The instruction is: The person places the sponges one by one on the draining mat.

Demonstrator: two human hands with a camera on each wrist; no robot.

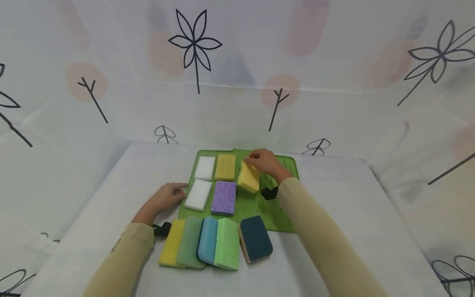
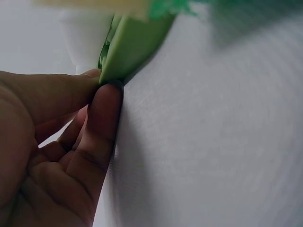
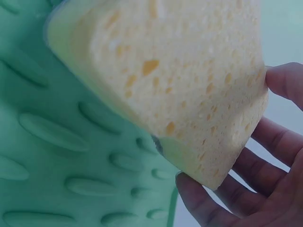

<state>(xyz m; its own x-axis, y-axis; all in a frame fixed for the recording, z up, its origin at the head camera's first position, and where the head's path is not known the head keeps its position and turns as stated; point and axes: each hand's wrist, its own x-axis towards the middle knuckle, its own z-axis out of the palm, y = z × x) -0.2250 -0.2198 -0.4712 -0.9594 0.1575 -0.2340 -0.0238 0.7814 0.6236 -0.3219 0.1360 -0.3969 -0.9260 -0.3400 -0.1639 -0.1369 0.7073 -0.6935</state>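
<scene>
My right hand (image 1: 268,163) grips a pale yellow sponge (image 1: 249,177) by its far end, over the back middle of a green ridged mat (image 1: 246,208). In the right wrist view the sponge's holed face is tilted, with thumb and fingers at its end. At the mat's left edge, my left hand (image 1: 165,197) pinches the rim between thumb and fingertip, as the left wrist view shows. Left of the held sponge on the mat lie two white sponges (image 1: 205,168), a flat yellow sponge (image 1: 225,167) and a speckled purple sponge (image 1: 224,198).
In front of the mat leans a row of sponges: yellow (image 1: 172,243), grey-green (image 1: 191,243), blue (image 1: 208,241) and light green (image 1: 227,244). A dark blue sponge (image 1: 256,239) with a tan underside lies to their right. Patterned cloth (image 1: 230,111) rises behind the white table (image 1: 334,198).
</scene>
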